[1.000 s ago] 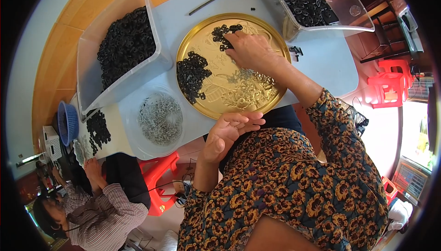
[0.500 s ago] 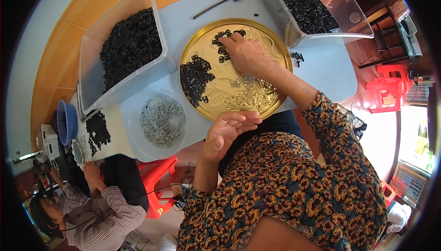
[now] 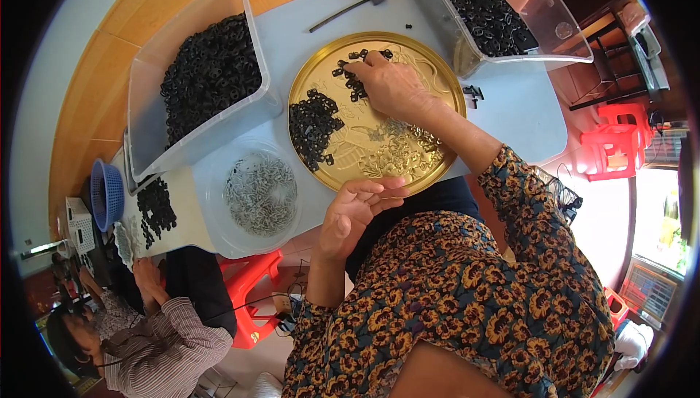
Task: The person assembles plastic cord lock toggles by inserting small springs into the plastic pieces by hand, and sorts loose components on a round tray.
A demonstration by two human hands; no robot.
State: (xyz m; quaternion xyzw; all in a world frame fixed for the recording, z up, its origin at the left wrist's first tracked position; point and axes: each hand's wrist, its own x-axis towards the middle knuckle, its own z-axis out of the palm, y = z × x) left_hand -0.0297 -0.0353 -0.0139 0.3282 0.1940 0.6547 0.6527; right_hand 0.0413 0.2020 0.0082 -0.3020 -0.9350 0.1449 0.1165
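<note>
**A:** so where is the small cluster of black rings (image 3: 355,71) found, relative to the hands?

**B:** on the far part of the round gold tray (image 3: 437,151), right under the right hand (image 3: 394,86), whose fingertips are curled down onto it. Whether a ring is pinched can't be told. No real long axis is seen, it's a loose scatter.

**A:** and the left hand (image 3: 359,212)?

**B:** held open, palm up, at the tray's near rim, well apart from that cluster. The bigger ring pile (image 3: 313,125) is left of it all.

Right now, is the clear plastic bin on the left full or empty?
Nearly full: the clear plastic bin holds small black rings heaped almost to its rim.
</note>
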